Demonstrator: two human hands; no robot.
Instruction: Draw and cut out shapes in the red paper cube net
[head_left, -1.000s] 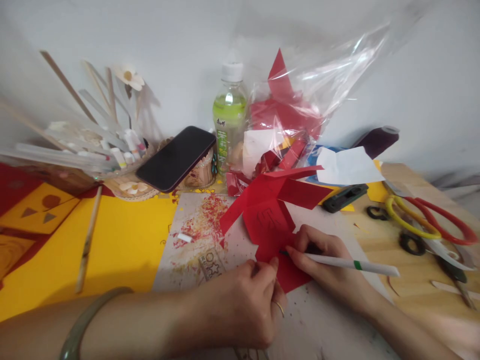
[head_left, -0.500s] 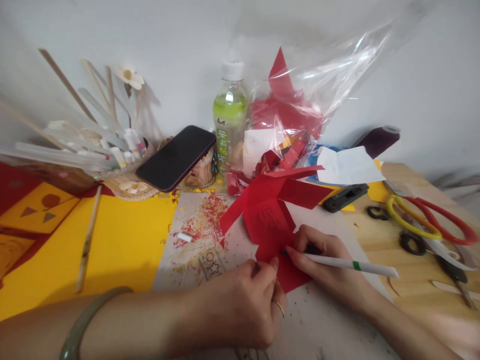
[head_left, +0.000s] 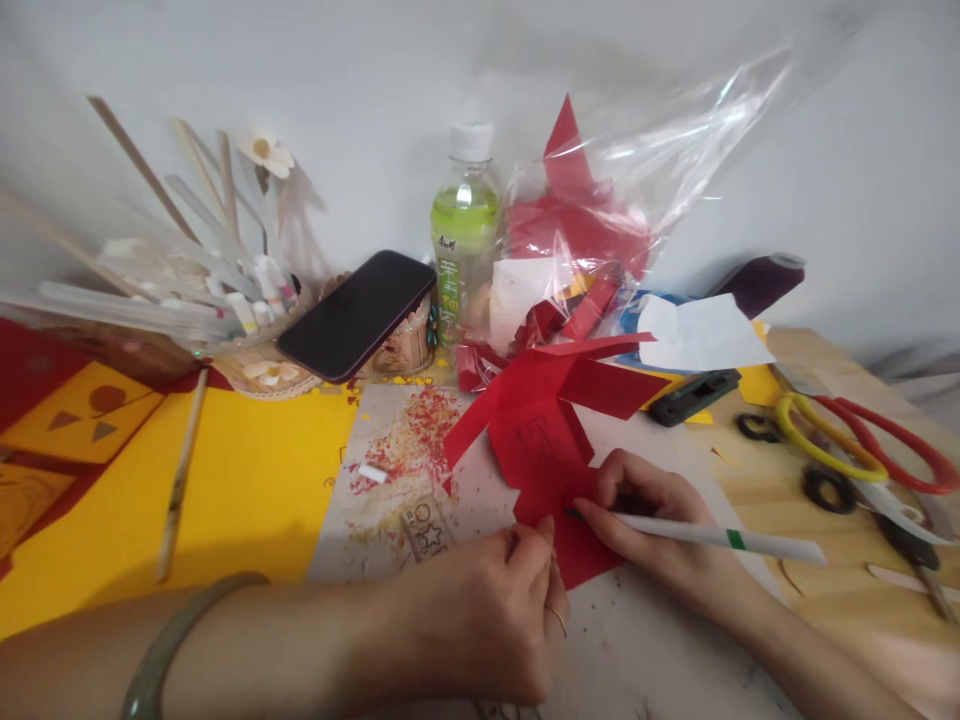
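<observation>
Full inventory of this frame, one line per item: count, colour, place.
red paper: 1, red, centre, under both hands
pen: 1, white, green band, right hand
phone: 1, black, propped back centre
bottle: 1, green drink, beside phone
plastic bag: 1, clear, red scraps inside, back
scissors: 2, red and yellow handles, right
yellow sheet: 1, left
left hand: pinching paper edge
right hand: gripping pen

Red paper [head_left: 551, 455] flat, pencil-marked; white pen [head_left: 720, 538] tip on it.
</observation>
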